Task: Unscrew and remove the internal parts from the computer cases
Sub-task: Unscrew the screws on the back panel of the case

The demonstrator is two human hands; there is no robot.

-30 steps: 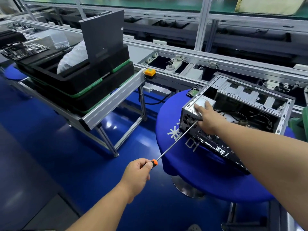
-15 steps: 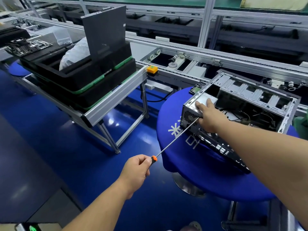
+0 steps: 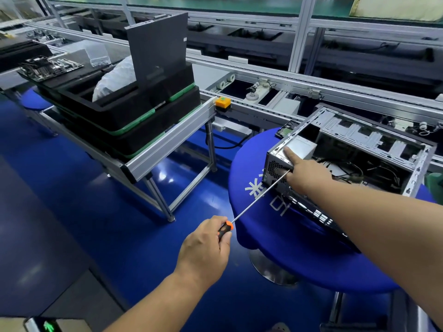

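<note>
An open grey computer case [image 3: 374, 130] lies on its side on a round blue-covered table [image 3: 275, 238]. A silver power supply [image 3: 300, 146] sits in its near left corner, with loose black cables behind it. My left hand [image 3: 203, 248] grips the orange-and-black handle of a long screwdriver [image 3: 256, 198], whose tip meets the case's perforated rear panel. My right hand [image 3: 304, 174] holds the case's rear top edge, its index finger laid flat on the power supply and the other fingers curled over the edge.
Stacked black-and-green trays [image 3: 124, 121] with an upright dark panel [image 3: 157, 46] sit on an aluminium stand [image 3: 172, 144] at left. A motherboard [image 3: 50, 67] lies further left. A conveyor line [image 3: 263, 82] with an orange button box [image 3: 222, 103] runs behind. Blue floor lies below.
Both hands hold about the same places on the screwdriver and the case. The view has shifted slightly, and more of the orange handle shows above my left hand.
</note>
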